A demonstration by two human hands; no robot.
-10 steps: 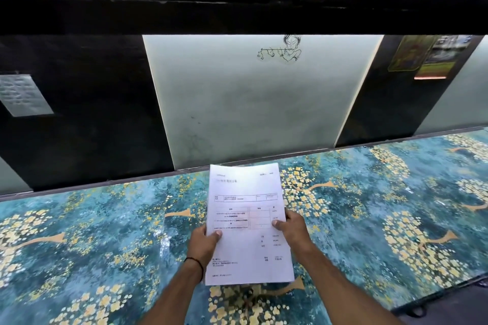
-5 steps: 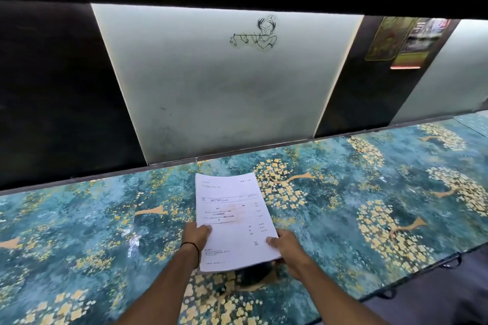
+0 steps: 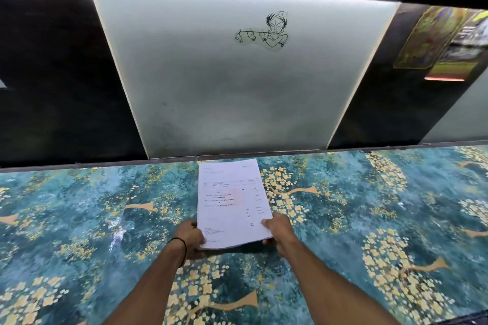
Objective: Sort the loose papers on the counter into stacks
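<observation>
The left hand (image 3: pixel 191 239) grips the near left corner of a stack of printed sheets (image 3: pixel 231 198), thumb on top and the fingers curled out of sight underneath. The right hand (image 3: pixel 281 231) grips the near right corner of the same stack the same way, its thumb (image 3: pixel 266 222) lying on the top sheet and its fingers tucked below. A thin black band (image 3: pixel 182 245) circles the left wrist, just short of the stack's near left corner.

The stack is held lengthwise, pointing away from the person, and its near edge is raised, with a dark shadow under it. Whether the far edge touches the surface cannot be told. The top sheet is white with small printed lines, too fine to read, and a faint reddish mark near its middle.

Below and all around the stack spreads the counter (image 3: pixel 79 219), a glossy teal surface patterned with yellow blossoms and tan branches.

Just beyond the stack's far edge the counter meets the wall. Straight behind the stack rises a pale frosted panel (image 3: pixel 224 92), with a black line drawing of a flute player (image 3: pixel 264 31) high on it. Dark panels flank it, one left of the stack (image 3: pixel 52 74) and one right (image 3: pixel 369 103). Far up and right of the stack hang two colourful posters (image 3: pixel 433 37).
</observation>
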